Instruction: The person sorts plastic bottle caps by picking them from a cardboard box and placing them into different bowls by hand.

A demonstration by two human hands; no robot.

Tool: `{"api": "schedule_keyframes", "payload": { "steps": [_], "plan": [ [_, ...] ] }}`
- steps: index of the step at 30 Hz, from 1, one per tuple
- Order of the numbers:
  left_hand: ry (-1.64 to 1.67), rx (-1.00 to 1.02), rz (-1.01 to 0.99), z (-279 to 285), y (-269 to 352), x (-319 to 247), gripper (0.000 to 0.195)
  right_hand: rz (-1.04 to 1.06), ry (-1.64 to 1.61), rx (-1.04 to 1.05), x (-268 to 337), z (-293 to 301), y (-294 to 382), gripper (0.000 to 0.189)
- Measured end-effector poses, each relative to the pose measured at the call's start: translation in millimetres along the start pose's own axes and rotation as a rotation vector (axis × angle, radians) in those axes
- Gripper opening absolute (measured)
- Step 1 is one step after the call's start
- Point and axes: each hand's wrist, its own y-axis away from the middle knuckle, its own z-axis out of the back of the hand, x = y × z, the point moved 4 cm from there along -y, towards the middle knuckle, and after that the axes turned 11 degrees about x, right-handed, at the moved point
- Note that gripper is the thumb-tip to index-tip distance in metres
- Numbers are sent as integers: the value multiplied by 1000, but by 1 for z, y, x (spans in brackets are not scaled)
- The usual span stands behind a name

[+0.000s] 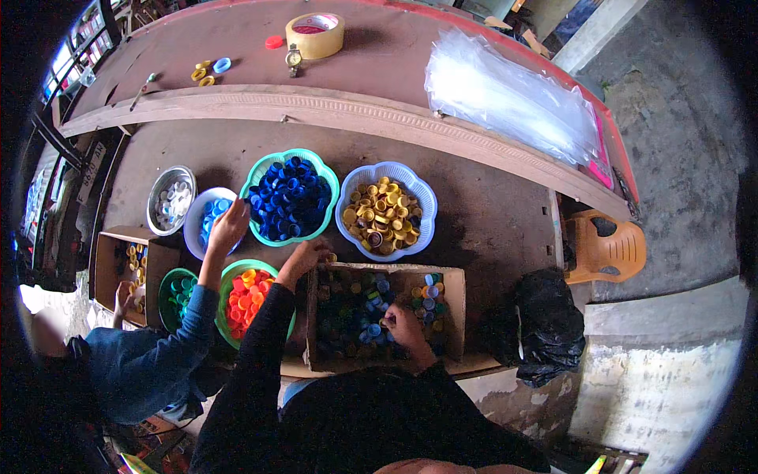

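My left hand (305, 262), in a black sleeve, is above the far left corner of a cardboard box (388, 269). A yellow bottle cap (331, 258) is at its fingertips. Inside the box, my right hand (408, 333) pinches a small cap, partly hidden by the fingers, over mixed plastic caps (372, 332). Beyond the box stand a lavender bowl (431, 204) of yellow caps (388, 207) and a mint-green bowl (336, 192) of dark blue caps (290, 195). Left of the box, a green bowl (223, 314) holds red and orange caps (246, 299).
At left, a co-worker's hand (231, 228) is over a bowl of light blue caps (192, 228); their other hand (122, 301) is at a smaller cardboard box (163, 258). A raised shelf carries tape (323, 44), a watch (294, 59) and clear plastic bags (509, 101). A black bag (548, 326) lies right.
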Motion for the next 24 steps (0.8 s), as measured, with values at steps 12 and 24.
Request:
{"api": "schedule_keyframes", "payload": {
  "steps": [12, 24],
  "plan": [
    [-638, 43, 8, -9, -23, -7, 20, 52, -684, -351, 47, 121, -70, 38],
    [-646, -152, 132, 0, -4, -4, 14, 110, 31, -327, 42, 99, -67, 29]
  ]
}}
